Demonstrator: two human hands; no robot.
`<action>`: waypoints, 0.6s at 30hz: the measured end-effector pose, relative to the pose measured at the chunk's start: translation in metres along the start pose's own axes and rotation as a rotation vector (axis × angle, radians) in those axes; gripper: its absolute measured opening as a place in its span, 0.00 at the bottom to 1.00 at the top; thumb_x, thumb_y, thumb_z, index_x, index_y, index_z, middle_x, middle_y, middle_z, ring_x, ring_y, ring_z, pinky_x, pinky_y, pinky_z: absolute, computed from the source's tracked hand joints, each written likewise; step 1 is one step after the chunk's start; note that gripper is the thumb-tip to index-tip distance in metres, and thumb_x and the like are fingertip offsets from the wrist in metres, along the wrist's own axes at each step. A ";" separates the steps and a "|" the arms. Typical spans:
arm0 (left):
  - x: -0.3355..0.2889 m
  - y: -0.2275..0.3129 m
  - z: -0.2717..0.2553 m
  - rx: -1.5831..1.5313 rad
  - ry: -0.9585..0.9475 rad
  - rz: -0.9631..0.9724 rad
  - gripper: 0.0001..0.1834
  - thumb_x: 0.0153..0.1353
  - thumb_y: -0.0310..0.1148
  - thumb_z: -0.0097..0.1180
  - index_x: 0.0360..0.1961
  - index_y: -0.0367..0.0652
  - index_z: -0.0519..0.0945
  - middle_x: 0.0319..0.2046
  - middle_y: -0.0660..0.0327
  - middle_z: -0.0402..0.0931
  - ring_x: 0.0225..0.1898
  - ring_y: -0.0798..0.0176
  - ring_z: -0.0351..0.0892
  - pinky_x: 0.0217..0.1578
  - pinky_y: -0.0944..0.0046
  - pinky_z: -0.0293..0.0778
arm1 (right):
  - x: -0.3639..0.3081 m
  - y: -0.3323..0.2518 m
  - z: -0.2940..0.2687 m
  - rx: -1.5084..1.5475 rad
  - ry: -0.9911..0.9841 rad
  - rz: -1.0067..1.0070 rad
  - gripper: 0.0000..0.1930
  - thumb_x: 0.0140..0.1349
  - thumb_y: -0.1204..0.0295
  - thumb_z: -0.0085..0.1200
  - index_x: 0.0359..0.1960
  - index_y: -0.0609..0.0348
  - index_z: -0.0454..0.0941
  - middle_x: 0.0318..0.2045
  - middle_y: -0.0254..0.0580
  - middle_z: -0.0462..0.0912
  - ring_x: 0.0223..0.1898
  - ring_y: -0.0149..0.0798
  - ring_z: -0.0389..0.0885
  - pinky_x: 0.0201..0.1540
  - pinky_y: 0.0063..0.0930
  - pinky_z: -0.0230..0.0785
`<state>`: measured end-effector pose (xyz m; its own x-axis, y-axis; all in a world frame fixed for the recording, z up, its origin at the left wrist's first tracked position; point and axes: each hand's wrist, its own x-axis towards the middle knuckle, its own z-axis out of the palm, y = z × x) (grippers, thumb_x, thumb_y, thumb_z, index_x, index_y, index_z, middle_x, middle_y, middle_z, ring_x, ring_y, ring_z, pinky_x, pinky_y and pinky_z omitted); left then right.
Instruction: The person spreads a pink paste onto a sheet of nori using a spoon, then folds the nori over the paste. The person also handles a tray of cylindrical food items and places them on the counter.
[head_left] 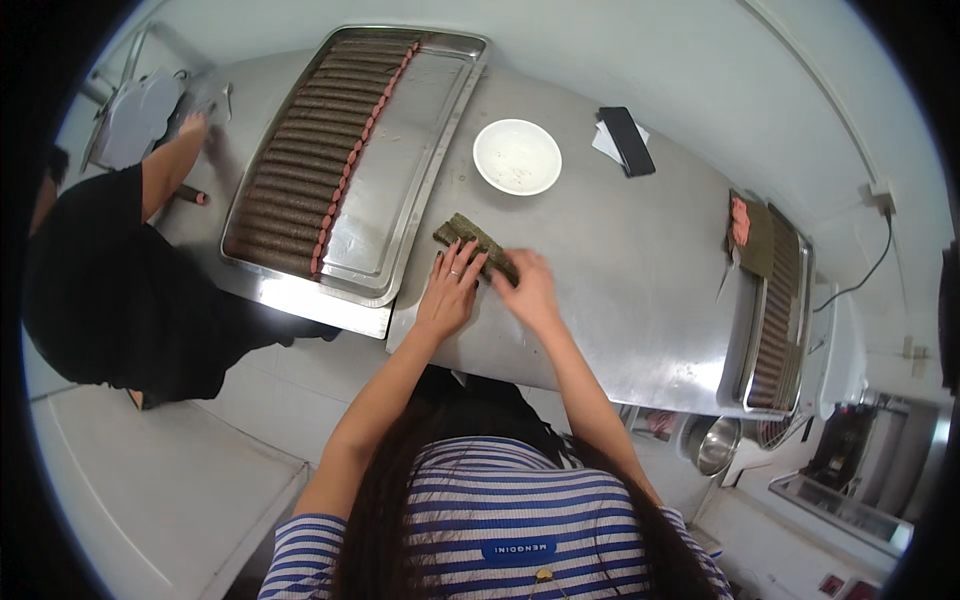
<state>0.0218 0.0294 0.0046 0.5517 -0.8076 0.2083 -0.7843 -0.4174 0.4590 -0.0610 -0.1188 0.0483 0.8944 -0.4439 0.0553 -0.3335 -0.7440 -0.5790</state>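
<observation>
A dark green seaweed sheet (463, 231), partly rolled, lies slantwise on the steel table in front of me. My left hand (452, 290) rests on its middle with fingers stretched and slightly spread; a ring shows on one finger. At the right end of the seaweed, the fingers and thumb of my right hand (530, 292) close round its edge, a little blurred. My fingers hide part of the seaweed, so I cannot tell what is inside it. Just beyond stands a white bowl (517, 157) with a little liquid or residue in it.
Left, a metal tray (400, 215) holds a row of dark rolls (300, 170) with pink ends. A co-worker in black (120, 270) reaches over the table beside it. A black phone (627, 142) lies at the back; another tray (748, 365) of rolls, with pink filling (739, 222), stands right.
</observation>
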 end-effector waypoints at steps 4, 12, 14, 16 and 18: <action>0.000 -0.001 0.002 -0.046 -0.006 -0.012 0.31 0.56 0.24 0.50 0.64 0.47 0.64 0.69 0.57 0.53 0.71 0.47 0.48 0.67 0.42 0.52 | 0.064 0.027 -0.028 -0.152 0.234 -0.167 0.24 0.59 0.59 0.56 0.54 0.60 0.75 0.56 0.42 0.75 0.63 0.50 0.65 0.66 0.56 0.47; 0.000 -0.001 0.000 -0.115 -0.011 -0.007 0.33 0.55 0.24 0.51 0.64 0.47 0.63 0.68 0.55 0.53 0.70 0.44 0.50 0.67 0.41 0.52 | 0.138 0.050 -0.041 -0.497 -0.127 -0.243 0.24 0.64 0.55 0.49 0.56 0.58 0.75 0.60 0.38 0.73 0.67 0.46 0.60 0.69 0.59 0.41; 0.000 -0.001 0.000 -0.106 -0.011 -0.017 0.31 0.57 0.25 0.50 0.64 0.46 0.64 0.68 0.55 0.54 0.70 0.46 0.50 0.67 0.42 0.52 | 0.134 0.043 -0.040 -0.395 -0.138 -0.323 0.23 0.64 0.57 0.49 0.55 0.58 0.75 0.60 0.38 0.73 0.68 0.46 0.60 0.70 0.56 0.41; -0.001 0.000 0.000 -0.101 -0.010 -0.023 0.30 0.58 0.26 0.49 0.64 0.46 0.64 0.68 0.55 0.54 0.70 0.47 0.50 0.67 0.42 0.52 | 0.122 0.036 -0.032 -0.229 -0.086 -0.507 0.21 0.64 0.61 0.48 0.55 0.58 0.75 0.60 0.38 0.73 0.68 0.46 0.60 0.71 0.52 0.42; 0.000 0.000 -0.001 -0.096 -0.008 -0.018 0.29 0.58 0.26 0.49 0.64 0.46 0.64 0.68 0.55 0.54 0.70 0.47 0.50 0.67 0.42 0.52 | 0.107 0.020 -0.020 -0.185 -0.230 -0.619 0.21 0.62 0.66 0.47 0.56 0.59 0.75 0.61 0.38 0.72 0.68 0.45 0.60 0.72 0.49 0.43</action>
<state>0.0220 0.0299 0.0056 0.5625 -0.8041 0.1924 -0.7433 -0.3900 0.5434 0.0221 -0.1914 0.0593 0.9703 0.1934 0.1452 0.2330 -0.9086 -0.3466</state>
